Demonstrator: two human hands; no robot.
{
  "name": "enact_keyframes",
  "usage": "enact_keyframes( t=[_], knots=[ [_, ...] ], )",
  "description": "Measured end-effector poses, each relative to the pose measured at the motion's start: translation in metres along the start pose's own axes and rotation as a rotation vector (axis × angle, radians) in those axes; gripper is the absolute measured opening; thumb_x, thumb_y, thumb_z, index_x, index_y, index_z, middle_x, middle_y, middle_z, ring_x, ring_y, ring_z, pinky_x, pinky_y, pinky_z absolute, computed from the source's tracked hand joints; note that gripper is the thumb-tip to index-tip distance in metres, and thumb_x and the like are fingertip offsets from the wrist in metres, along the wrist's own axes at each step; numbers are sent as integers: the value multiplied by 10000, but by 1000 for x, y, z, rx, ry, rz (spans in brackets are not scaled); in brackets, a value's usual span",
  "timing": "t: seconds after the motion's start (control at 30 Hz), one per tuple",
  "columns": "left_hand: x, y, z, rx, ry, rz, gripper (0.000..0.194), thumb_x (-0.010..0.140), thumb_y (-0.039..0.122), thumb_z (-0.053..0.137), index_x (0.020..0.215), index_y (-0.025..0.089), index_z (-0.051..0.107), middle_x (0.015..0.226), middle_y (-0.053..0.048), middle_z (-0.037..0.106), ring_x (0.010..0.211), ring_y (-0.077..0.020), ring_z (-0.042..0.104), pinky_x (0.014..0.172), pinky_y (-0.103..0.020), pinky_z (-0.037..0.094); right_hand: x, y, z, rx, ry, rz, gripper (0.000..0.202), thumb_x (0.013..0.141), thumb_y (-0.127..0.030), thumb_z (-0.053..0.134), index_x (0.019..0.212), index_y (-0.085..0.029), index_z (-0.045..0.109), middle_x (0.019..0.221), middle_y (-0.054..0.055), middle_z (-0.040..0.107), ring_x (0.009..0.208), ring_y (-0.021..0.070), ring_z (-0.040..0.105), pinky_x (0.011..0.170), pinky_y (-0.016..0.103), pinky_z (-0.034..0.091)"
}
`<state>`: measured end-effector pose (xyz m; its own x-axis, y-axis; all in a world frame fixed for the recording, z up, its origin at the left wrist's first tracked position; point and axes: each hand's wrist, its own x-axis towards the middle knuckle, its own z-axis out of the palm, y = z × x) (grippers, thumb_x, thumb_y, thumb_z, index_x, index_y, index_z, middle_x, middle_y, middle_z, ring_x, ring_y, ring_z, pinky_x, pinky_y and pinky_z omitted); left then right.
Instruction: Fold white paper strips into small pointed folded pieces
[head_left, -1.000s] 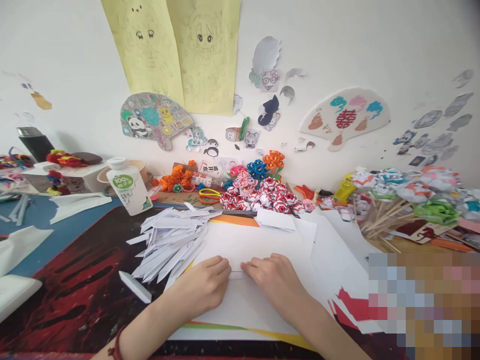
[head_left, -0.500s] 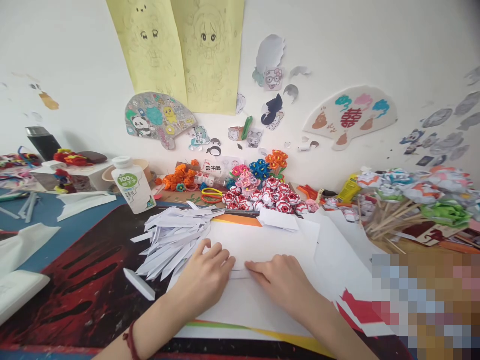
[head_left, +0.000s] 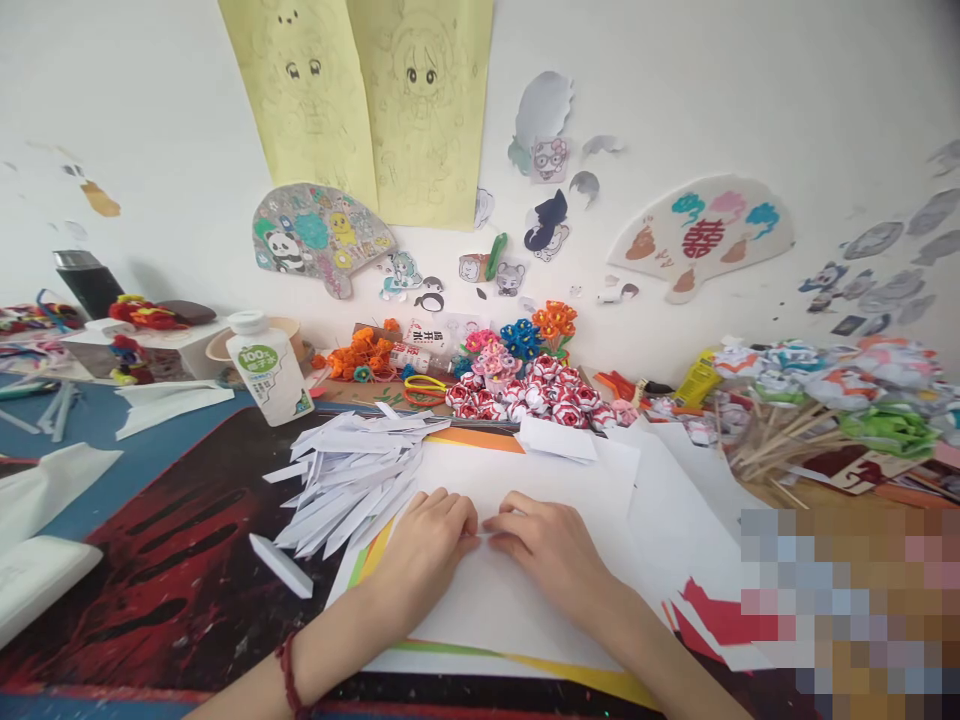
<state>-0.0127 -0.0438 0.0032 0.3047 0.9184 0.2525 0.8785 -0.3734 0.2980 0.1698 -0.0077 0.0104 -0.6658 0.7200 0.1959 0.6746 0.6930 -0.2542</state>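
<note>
My left hand is closed, its thumb and fingers pinched together over a stack of white paper sheets. Just right of it, my right hand is also closed, its fingertips almost meeting those of the left. Between them the fingers pinch a narrow white paper strip, mostly hidden behind the fingertips. Left of my hands lies a heap of folded white paper strips. One loose folded strip rests apart from the heap on the dark mat.
A white bottle stands behind the heap. Red-and-white paper flowers and yellow-handled scissors lie along the back. Paper flowers on sticks are at the right, near red paper scraps. A white object sits at the left.
My right hand's pointing finger has curled in, and both hands have drawn closer together. The strip that lay flat between them is now mostly covered by the fingers.
</note>
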Motion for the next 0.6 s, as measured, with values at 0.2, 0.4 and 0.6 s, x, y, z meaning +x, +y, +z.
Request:
enact_keyframes(
  t=[0.2, 0.4, 0.6],
  knots=[
    [-1, -6, -1, -6, 10, 89, 43, 858, 160, 602, 828, 191, 600, 842, 3, 639, 821, -180, 550, 725, -305, 382, 1, 4, 0, 14, 24, -65, 79, 882, -153, 576, 836, -203, 617, 846, -24, 647, 792, 139, 585, 730, 261, 378],
    [-1, -9, -4, 223, -28, 171, 140, 909, 162, 504, 783, 172, 565, 775, -13, 594, 696, -180, 541, 640, -309, 386, 1, 9, -4, -214, 17, -256, 137, 907, -92, 503, 812, -174, 557, 792, -5, 598, 703, 149, 522, 662, 284, 350],
    [-4, -10, -6, 328, -16, 299, 191, 930, 112, 443, 762, 176, 505, 772, -24, 558, 683, -192, 510, 603, -321, 371, 0, 10, -6, -345, 4, -358, 180, 904, -31, 457, 808, -163, 533, 780, 17, 567, 694, 164, 500, 636, 291, 354]
  ],
)
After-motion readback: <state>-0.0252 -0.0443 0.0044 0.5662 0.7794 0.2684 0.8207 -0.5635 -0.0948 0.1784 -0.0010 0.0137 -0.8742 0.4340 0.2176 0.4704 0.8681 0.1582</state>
